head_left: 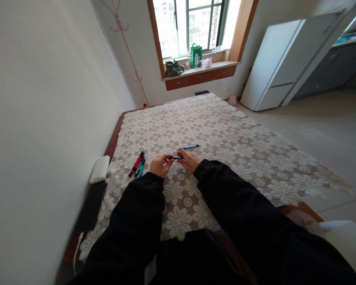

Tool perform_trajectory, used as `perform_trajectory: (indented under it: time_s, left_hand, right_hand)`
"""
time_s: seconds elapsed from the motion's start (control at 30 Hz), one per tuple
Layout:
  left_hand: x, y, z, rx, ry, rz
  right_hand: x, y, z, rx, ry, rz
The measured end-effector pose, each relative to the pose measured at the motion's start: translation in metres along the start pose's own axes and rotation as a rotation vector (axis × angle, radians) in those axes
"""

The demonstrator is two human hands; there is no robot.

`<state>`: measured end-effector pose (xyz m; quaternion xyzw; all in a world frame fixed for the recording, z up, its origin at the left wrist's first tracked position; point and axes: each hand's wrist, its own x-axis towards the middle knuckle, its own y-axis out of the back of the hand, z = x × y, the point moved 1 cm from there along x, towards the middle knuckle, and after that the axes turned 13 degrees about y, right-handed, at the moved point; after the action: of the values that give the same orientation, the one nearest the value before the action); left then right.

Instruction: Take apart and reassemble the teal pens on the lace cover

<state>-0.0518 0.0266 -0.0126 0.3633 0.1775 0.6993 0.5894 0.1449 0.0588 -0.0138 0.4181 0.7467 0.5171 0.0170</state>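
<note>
Between my two hands is a slim teal and black pen (178, 158), held level just above the lace tablecloth (178, 221). The fingers of my left hand (160, 165) pinch its dark left end. My right hand (190, 160) grips the teal right end. Just beyond my right hand lies another teal pen (191, 147), its thin tip pointing right. Left of my left hand rests a small group of pens, red and black ones (136, 163) beside teal and black ones (140, 168). My fingers partly hide the held pen.
On the table's left edge, by the wall, are a white power bank (100, 169), a dark flat case (90, 206) and a white cable (76, 253). A pink coat stand (127, 43) rises beyond the table. Bags stand on the windowsill (216, 66); a white refrigerator (279, 65) is at right.
</note>
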Motion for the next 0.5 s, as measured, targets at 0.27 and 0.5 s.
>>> perform_trajectory:
  time_s: [0.27, 0.5]
  left_hand:
    - [0.0007, -0.0015, -0.0015, 0.026, -0.014, -0.051]
    - [0.0003, -0.0008, -0.0014, -0.005, -0.050, -0.038]
  right_hand:
    - [0.0011, 0.0015, 0.0007, -0.029, 0.010, -0.030]
    - [-0.0001, -0.0015, 0.0048, -0.009, 0.040, 0.010]
